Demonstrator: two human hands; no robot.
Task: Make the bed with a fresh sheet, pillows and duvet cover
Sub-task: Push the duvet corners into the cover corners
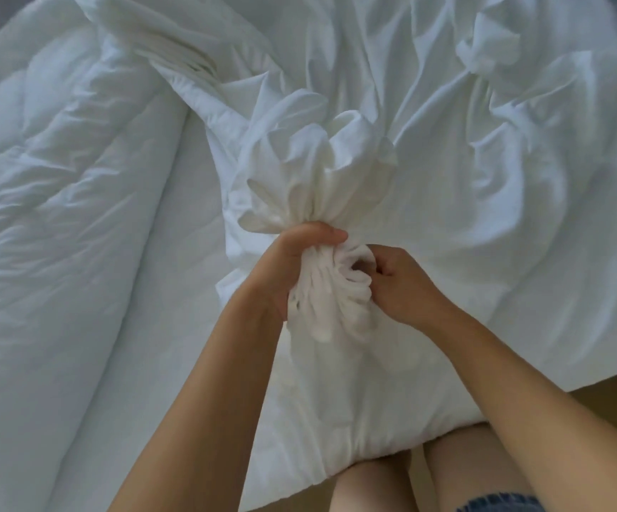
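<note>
A white duvet cover [502, 160] lies crumpled over the right and middle of the bed. Part of it is gathered into a tight bunch [321, 194] at the centre. My left hand [292, 267] grips that bunch around its neck, thumb on top. My right hand [399, 286] pinches the gathered folds from the right, fingers curled into the cloth. A padded white duvet [59, 201] lies spread on the left side of the bed. Below my hands the fabric hangs down over the bed's near edge [336, 419].
A tan floor [602, 386] shows at the lower right beside the bed edge. My bare legs [458, 474] stand against the bed's near edge, with a strip of blue denim at the bottom. A grey surface shows at the far upper left corner.
</note>
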